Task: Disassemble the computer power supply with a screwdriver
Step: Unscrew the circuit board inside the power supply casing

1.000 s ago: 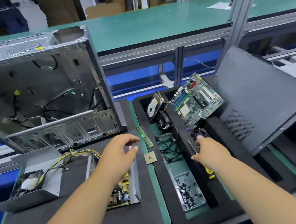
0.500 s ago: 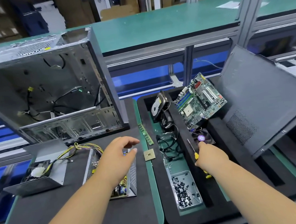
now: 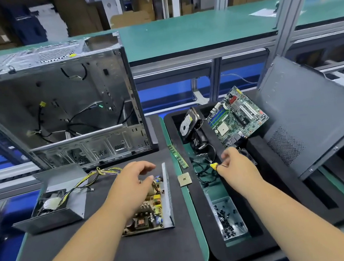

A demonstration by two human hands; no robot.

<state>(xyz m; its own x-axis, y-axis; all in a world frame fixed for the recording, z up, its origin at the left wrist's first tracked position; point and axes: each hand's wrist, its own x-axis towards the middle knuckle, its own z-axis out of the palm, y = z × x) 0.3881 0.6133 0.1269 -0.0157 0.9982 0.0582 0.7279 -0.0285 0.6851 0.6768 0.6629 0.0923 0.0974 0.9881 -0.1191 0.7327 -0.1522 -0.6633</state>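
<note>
The opened power supply base (image 3: 153,211) lies on the black mat, its circuit board and parts exposed, a metal wall standing on its right side. Its removed grey cover with the fan (image 3: 53,203) sits to the left, joined by yellow and black cables (image 3: 92,177). My left hand (image 3: 134,185) hovers over the far end of the board, fingers spread and relaxed, holding nothing. My right hand (image 3: 237,167) is above the foam tray and grips the screwdriver (image 3: 214,165); only the yellow part shows at my fingertips.
An empty computer case (image 3: 54,106) stands behind the power supply. A RAM stick (image 3: 177,156) and a CPU (image 3: 184,179) lie between mat and foam tray. The tray holds a hard drive (image 3: 187,124), a motherboard (image 3: 237,115) and a screw box (image 3: 228,219). A side panel (image 3: 317,111) leans at right.
My right hand has lifted the screwdriver off the foam tray and swung it left toward the power supply. My left hand stays over the board, fingers spread a little wider.
</note>
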